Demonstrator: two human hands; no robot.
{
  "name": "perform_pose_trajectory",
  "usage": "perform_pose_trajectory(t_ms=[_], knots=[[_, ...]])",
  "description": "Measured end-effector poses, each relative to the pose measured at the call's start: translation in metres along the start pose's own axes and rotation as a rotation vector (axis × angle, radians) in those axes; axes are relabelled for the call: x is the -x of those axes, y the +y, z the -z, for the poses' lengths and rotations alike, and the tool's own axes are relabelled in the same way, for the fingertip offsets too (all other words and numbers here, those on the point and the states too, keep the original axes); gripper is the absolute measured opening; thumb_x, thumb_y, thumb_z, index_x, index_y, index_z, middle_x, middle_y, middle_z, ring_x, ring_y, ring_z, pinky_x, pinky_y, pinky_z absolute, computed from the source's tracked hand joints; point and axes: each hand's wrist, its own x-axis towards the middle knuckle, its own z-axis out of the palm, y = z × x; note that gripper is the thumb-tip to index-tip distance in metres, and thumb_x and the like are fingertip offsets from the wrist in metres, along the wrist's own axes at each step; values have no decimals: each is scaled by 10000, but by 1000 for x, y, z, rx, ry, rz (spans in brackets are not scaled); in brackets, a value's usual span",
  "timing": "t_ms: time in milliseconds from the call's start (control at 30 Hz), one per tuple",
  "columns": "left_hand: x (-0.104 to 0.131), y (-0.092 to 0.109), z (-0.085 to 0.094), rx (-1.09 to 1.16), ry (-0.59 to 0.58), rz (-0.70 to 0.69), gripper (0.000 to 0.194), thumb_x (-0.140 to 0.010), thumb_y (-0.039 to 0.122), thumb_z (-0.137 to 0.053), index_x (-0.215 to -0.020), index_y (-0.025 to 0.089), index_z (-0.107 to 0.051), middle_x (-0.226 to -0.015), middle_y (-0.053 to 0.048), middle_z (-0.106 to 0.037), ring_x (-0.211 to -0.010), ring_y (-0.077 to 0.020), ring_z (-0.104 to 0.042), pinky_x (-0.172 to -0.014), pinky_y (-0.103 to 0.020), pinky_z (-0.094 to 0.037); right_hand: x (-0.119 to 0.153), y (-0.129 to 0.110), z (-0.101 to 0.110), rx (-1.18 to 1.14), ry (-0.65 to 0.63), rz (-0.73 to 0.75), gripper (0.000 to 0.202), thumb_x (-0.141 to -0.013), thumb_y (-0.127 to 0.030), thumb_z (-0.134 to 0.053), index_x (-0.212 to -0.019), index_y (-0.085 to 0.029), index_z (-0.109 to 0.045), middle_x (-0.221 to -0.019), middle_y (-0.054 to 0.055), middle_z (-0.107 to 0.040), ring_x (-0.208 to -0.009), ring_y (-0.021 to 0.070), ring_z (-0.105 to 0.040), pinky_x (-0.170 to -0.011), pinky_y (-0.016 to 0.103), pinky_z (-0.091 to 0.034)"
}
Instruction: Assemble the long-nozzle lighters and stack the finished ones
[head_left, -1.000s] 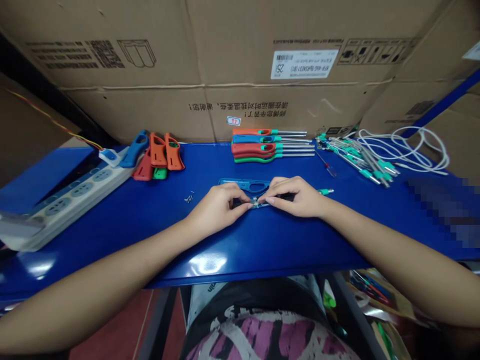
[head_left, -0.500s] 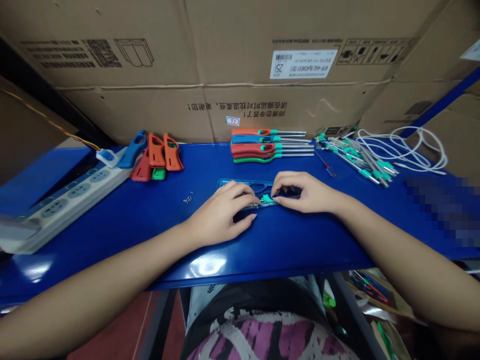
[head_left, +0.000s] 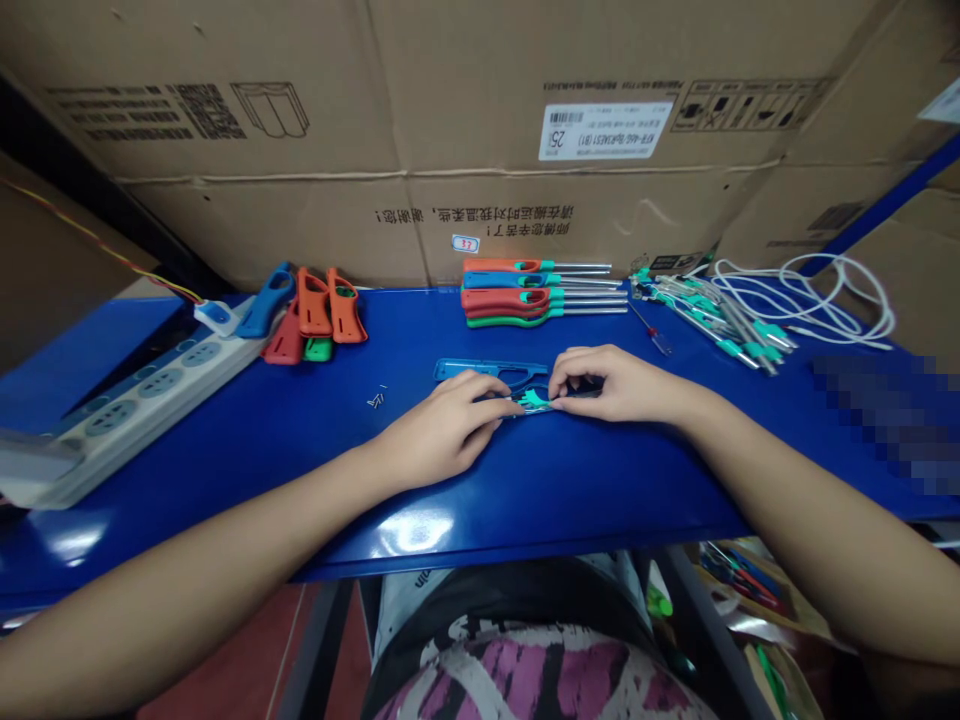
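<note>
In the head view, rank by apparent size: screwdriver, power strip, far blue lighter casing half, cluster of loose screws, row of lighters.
Largest to smallest:
1. Power strip
2. Row of lighters
3. Far blue lighter casing half, partly hidden
4. Screwdriver
5. Cluster of loose screws

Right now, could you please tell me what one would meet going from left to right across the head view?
Power strip, orange handles, screws, left hand, teal piece, right hand, metal rods, white cable.
</note>
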Motion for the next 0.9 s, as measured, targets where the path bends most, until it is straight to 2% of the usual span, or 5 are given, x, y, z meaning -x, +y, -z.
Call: perform_pose_trajectory(t_ms=[200, 367, 567, 767, 900], knots=[[-3, 0, 2, 96, 102, 9, 256, -989, 208, -529, -1201, 214, -672, -1218, -85, -657, -1151, -219, -589, -1028, -403, -477, -2, 8, -8, 95, 159, 79, 244, -931, -214, -563, -1122, -238, -712, -1122, 91, -649, -1084, 235, -592, -985, 439, -469], [-5, -13, 8, 13, 289, 156, 183, -954, 229, -561, -1072, 204, -699, -1115, -55, -716, -1071, -228, -613, -993, -421, -473, -1, 16, -11, 309, 137, -12, 360, -938, -156, -495, -1190, -301, -708, -1340, 102, -574, -1213, 304, -528, -1033, 572, -400], [-3, -32, 5, -29, 227, 272, 295, -898, 138, -523, -1132, 178, -698, -1162, -77, -690, -1079, -246, -605, -995, -444, -472, 0, 20, -5, 256, 163, -50, 120, -885, -247, -643, -996, -230, -686, -1215, 111, -604, -1149, 289, -568, -1008, 513, -442], [-5, -33, 3, 97, 276, 269, 184, -902, 196, -590, -1025, 169, -723, -1030, -73, -678, -985, -213, -651, -924, -387, -531, 0, 15, -1, 256, 106, -38, 97, -931, -302, -606, -956, -210, -622, -1002, 76, -646, -953, 231, -612, -839, 375, -487], [-5, -30, 4, 77, 308, 266, 217, -908, 229, -622, -1093, 161, -714, -1065, -82, -666, -1017, -215, -645, -949, -398, -529, -1, 8, -4, 260, 165, -92, 109, -947, -306, -566, -954, -206, -608, -936, 68, -667, -824, 206, -608, -742, 335, -463]])
